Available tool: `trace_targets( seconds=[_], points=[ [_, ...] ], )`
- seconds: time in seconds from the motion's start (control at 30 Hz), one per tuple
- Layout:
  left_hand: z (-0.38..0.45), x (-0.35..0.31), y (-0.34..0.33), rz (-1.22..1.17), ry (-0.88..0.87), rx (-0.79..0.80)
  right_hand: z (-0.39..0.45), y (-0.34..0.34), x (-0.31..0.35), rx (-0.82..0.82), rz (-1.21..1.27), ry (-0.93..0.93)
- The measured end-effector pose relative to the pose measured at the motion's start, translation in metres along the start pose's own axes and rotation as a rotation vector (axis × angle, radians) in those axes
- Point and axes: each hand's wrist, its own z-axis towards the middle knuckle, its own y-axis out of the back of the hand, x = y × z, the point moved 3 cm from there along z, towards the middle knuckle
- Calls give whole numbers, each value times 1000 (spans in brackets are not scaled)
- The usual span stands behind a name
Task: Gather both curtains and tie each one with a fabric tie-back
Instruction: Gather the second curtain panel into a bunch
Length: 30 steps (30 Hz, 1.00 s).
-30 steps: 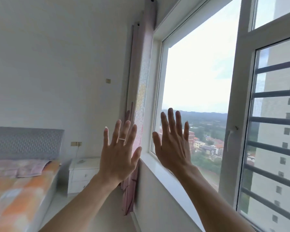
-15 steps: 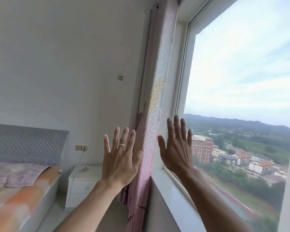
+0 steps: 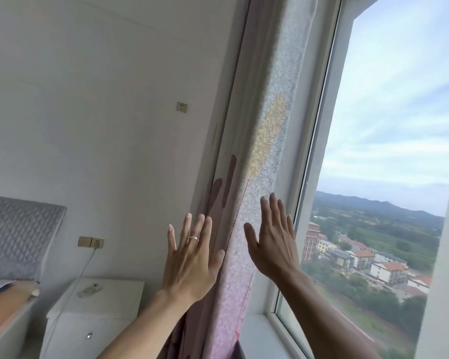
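A pink and pale patterned curtain [image 3: 267, 141] hangs gathered in a narrow column in the corner between the wall and the window frame. My left hand [image 3: 191, 257], with a ring on one finger, is raised flat with fingers spread just left of the curtain's folds. My right hand [image 3: 272, 237] is raised flat on the curtain's right side, in front of the window frame. Both hands hold nothing; whether they touch the fabric I cannot tell. No tie-back shows, and the other curtain is out of view.
A window [image 3: 389, 156] fills the right side, with a white sill [image 3: 259, 332] below. A white nightstand [image 3: 94, 314] stands at lower left beside a bed with a grey headboard [image 3: 18, 234]. A cable runs down from a wall socket [image 3: 91, 242].
The view has swung left and closer to the curtain. Both open hands have come nearer to it and now flank its folds.
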Motion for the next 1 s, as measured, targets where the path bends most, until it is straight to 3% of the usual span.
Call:
trace_targets(
  seconds=[0.23,0.43,0.6,0.77,1.0],
  points=[
    [120,59,-149,-67,36,169,138,-138,-56,9,19,-71],
    [197,93,-284,-136,-44,261,237,-252,-94,-4,-5,-45],
    [269,139,-379,-324,-32,145,321,-337,-121,8,51,-36],
    [337,196,-454,-365,-12,2,399,-411,-134,-21,19,-105],
    [440,285,-559,-480,76,-74,520,-532,-145,-81,-224,-79]
  ],
)
